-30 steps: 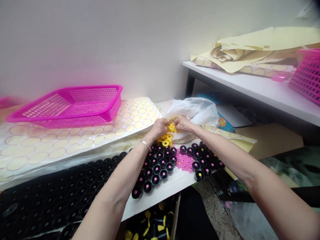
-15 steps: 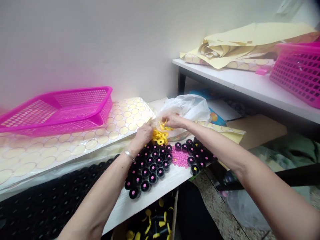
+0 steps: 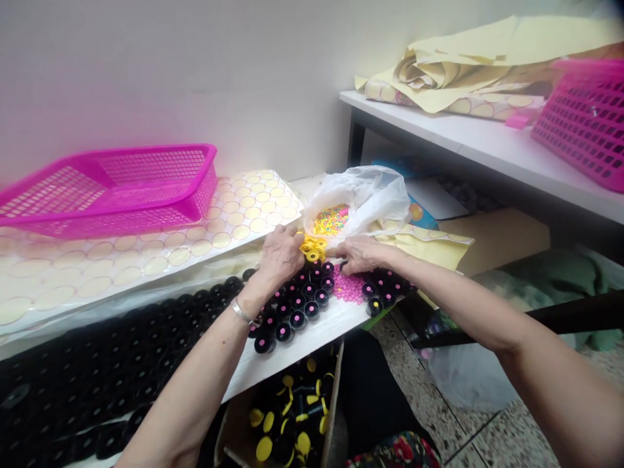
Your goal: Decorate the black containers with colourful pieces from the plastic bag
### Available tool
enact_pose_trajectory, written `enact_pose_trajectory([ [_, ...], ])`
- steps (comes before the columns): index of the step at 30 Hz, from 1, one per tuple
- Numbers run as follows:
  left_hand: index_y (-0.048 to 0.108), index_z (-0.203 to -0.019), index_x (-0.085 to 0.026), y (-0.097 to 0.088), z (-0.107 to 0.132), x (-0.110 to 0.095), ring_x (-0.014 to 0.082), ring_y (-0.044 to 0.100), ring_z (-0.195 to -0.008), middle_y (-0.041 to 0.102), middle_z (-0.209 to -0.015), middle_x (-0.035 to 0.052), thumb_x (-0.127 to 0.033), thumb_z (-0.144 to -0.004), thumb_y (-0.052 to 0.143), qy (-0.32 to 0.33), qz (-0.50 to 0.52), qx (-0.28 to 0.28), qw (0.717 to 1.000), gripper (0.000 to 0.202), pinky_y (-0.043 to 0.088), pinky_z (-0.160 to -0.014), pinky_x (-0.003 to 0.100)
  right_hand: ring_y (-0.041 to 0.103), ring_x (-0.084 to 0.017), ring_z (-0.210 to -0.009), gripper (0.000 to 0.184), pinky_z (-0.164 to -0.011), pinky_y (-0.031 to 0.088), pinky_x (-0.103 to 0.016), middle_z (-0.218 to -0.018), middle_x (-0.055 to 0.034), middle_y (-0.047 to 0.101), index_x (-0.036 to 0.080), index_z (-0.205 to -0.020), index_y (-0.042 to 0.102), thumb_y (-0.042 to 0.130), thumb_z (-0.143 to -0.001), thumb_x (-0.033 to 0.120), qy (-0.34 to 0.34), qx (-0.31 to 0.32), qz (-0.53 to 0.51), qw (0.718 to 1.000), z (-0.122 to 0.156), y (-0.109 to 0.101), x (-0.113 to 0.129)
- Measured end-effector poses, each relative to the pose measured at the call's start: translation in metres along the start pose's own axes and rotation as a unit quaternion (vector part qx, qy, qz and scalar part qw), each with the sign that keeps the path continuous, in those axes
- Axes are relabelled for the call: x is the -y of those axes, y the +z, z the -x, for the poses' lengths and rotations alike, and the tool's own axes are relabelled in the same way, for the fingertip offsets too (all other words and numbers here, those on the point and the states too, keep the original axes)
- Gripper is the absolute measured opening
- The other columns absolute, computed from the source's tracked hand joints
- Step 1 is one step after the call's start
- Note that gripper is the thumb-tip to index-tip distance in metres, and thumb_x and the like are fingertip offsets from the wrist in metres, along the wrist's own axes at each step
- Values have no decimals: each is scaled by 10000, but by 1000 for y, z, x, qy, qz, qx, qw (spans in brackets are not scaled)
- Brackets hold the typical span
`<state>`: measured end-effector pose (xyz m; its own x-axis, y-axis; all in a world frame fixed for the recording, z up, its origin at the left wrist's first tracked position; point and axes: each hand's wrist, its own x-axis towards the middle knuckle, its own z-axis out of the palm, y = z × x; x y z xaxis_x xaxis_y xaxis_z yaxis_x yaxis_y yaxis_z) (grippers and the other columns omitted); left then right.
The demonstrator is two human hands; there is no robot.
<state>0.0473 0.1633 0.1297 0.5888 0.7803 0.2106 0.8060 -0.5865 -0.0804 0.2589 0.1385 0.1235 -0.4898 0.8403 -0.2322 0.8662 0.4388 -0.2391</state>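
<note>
My left hand is closed beside a small heap of yellow ring-shaped caps; its fingertips are partly hidden, so what they grip is unclear. My right hand reaches down at the back of a pile of small pink beads, fingers bent together, near a black round piece. Behind it, an open clear plastic bag shows many multicoloured beads. Black round pieces, most with a pink dot in the middle, stand in rows on the white board; one black piece has a yellow dot.
Left, a pink basket rests on a sheet of round stickers. Many black pieces fill the left side. Below the board is a cardboard box of black and yellow parts. A shelf at right holds paper and another pink basket.
My right hand has come out of the plastic bag and down towards the pink beads, uncovering the multicoloured beads. My left hand stays by the yellow caps. The view has tilted down slightly.
</note>
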Motion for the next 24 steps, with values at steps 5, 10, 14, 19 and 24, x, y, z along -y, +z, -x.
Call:
enact_pose_trajectory([
  [5,640,-823,-173,-2,18,0,233,496,-947,625,-982,83,-188,-763,466,-25,46,-27,998,185,395,-811,362,560,-176,-713,287,-560,256,-245,-794,-42,665,224,-961,686,548,-725,310,13,1,28,1000,-4,-2,0],
  [10,641,-817,-182,-4,50,-8,196,539,-940,646,-1007,67,-232,-817,462,-40,127,-116,984,186,421,-852,344,546,-170,-719,286,-570,258,-244,-829,-74,663,168,-889,684,538,-768,382,18,-19,21,999,-1,-4,-5],
  [14,631,-827,-199,0,86,-39,171,570,-892,668,-943,52,-228,-829,482,-52,209,-200,956,152,451,-839,330,563,-206,-796,310,-609,281,-253,-865,-96,660,176,-933,685,587,-720,379,17,-24,67,997,0,1,-5],
  [19,627,-821,-214,9,93,-70,171,567,-871,670,-931,50,-186,-817,491,-47,292,-214,931,138,470,-803,329,578,-219,-799,243,-625,309,-265,-822,-108,663,166,-888,692,545,-731,279,32,-43,99,994,-1,0,4],
  [24,636,-927,-204,13,53,-64,179,577,-843,665,-902,20,-206,-706,604,-94,403,-132,901,223,467,-756,305,530,-148,-705,196,-595,319,-230,-756,-35,624,165,-834,637,559,-757,327,-20,-154,-70,985,11,-10,30],
])
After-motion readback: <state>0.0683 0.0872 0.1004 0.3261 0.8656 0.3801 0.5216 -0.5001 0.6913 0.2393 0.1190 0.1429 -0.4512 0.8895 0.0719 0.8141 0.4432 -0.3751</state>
